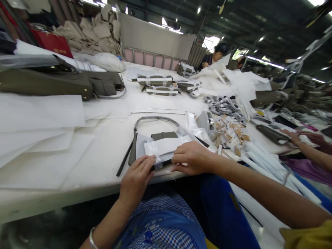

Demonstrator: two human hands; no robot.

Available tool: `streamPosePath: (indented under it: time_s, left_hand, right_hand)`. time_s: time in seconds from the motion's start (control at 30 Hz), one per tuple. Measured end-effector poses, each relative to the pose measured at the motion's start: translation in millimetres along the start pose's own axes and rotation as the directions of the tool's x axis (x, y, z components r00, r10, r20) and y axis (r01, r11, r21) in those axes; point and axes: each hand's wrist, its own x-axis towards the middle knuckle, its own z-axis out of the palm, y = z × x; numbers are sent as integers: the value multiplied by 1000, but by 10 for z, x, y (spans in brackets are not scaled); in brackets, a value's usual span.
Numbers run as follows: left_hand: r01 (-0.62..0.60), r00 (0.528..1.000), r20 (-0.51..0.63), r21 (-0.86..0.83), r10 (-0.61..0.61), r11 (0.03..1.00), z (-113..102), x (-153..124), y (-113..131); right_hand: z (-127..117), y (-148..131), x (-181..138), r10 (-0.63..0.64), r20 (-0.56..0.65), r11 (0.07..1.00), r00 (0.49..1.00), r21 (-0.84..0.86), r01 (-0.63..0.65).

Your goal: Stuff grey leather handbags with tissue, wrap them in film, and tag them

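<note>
A blue checked apron (176,237), mustard sleeve (308,236) and silver bangle (91,237).

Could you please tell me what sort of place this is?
Most likely a handbag factory's packing area: a partly wrapped olive handbag lies on a white worktable, with similar bags behind and what look like tags heaped to the right.

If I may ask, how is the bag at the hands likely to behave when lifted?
The bag may be slippery, given its shiny plastic. Its handle is probably springy, forming a smooth arch. The dark strap lies loose, so would likely dangle.
</note>
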Motion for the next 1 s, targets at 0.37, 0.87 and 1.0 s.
streamPosePath:
  time_s: [0.37,0.87,1.0]
  left_hand:
    - [35,999,-27,-69,-37,997,30,-19,6]
    - [138,989,-21,-216,-146,967,-74,34,78]
    - [166,969,-149,-190,-195,968,38,48,101]
  right_hand:
    - [10,112,792,-57,267,991,962,-104,87]
    - [73,80,1033,-40,407,986,913,-130,101]
    - [47,89,1071,-39,430,982,902,-152,115]
